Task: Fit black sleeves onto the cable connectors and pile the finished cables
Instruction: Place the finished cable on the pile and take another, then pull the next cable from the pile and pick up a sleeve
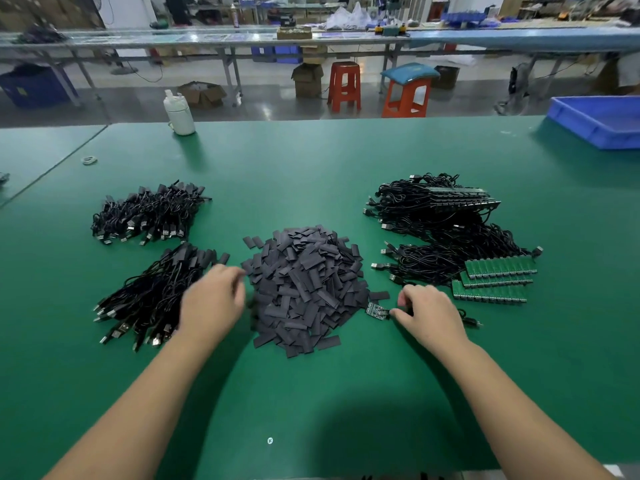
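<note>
My right hand (pixel 427 315) pinches the cable end of a bare board connector (pixel 377 310); the board's long axis runs roughly 9-to-3, free end pointing at 9 o'clock toward the sleeve pile (pixel 304 289). My left hand (pixel 211 303) hovers at the pile's 9 o'clock edge; it is blurred, and I cannot tell whether the fingers hold a sleeve. Finished cables (pixel 156 299) lie under and beyond it, at 9 o'clock. Unsleeved stock (pixel 450 251) sits at 2 o'clock. Judgement: next sleeve must travel 9-to-3, left hand feeding, mouth aligned with board axis.
</note>
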Demonstrator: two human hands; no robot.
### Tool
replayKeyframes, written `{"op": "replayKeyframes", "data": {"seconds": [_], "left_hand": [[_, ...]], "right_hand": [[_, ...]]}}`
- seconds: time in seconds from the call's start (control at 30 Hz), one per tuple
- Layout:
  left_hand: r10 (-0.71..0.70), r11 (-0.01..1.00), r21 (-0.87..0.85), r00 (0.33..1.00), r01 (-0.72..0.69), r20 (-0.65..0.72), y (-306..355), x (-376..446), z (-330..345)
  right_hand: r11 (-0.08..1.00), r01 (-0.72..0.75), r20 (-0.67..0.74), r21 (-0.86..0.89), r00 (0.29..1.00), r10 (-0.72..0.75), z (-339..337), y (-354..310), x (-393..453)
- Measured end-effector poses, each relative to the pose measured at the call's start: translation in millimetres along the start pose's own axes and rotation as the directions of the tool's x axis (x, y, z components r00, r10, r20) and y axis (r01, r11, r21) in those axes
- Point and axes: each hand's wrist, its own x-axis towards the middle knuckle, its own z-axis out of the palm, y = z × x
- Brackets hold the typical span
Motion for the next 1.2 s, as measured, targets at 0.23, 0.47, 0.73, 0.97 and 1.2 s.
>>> {"op": "replayKeyframes", "data": {"seconds": [0.23, 0.47, 0.73, 0.97, 1.2], "left_hand": [[0.098, 0.945, -0.326, 0.955, -0.001, 0.279, 94.3, -31.5, 38.5], [0.066, 0.866, -0.479, 0.918, 0.142, 0.391, 130.5, -49.7, 60.0], [-0.083, 0.655, -0.691, 0.938, 0.305, 0.336, 148.2, -34.9, 51.7], [-0.174, 0.642, -0.669, 0.921, 0.374, 0.348, 153.0, -30.6, 45.9], [-0.223, 0.679, -0.627, 0.921, 0.382, 0.319, 156.9, -32.9, 42.3]], "right_hand": [[0.994, 0.066, 0.089, -0.09, 0.994, -0.058, 14.0, -19.0, -4.3], [0.996, -0.014, 0.114, 0.088, 0.994, 0.004, 7.0, -31.9, -1.9], [0.95, 0.187, 0.056, 0.252, 0.977, -0.207, -19.1, -55.7, -6.5], [0.937, 0.087, -0.036, 0.337, 0.996, -0.079, -20.8, -68.2, -15.5], [0.929, 0.071, -0.138, 0.364, 0.99, -0.022, -14.1, -75.9, -24.5]]}}
